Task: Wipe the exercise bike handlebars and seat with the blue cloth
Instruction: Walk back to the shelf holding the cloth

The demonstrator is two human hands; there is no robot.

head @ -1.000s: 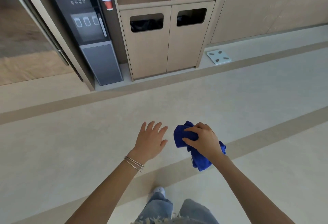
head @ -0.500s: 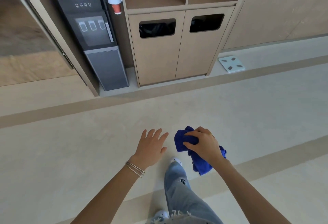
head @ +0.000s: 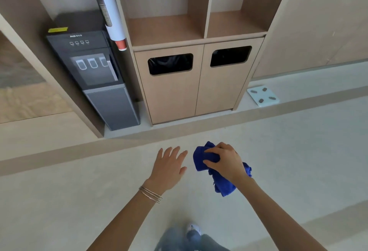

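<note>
A crumpled blue cloth (head: 201, 159) is bunched in my right hand (head: 225, 161), held out in front of me over the pale floor; part of it hangs below the wrist. To its left my left hand (head: 169, 166) is stretched forward, palm down, fingers spread, holding nothing. Thin bangles circle the left wrist. No exercise bike, handlebars or seat appear in the head view.
Straight ahead stands a wooden cabinet (head: 199, 83) with two bin openings and open shelves above. A dark water dispenser (head: 95, 71) with a cup tube (head: 111, 12) is at its left. A white bathroom scale (head: 262, 95) lies on the floor at right. My jeans and shoe (head: 192, 229) show below.
I have walked closer to the cabinet and dispenser, which now loom larger and higher. Both hands keep the same pose, the cloth still in the right.
</note>
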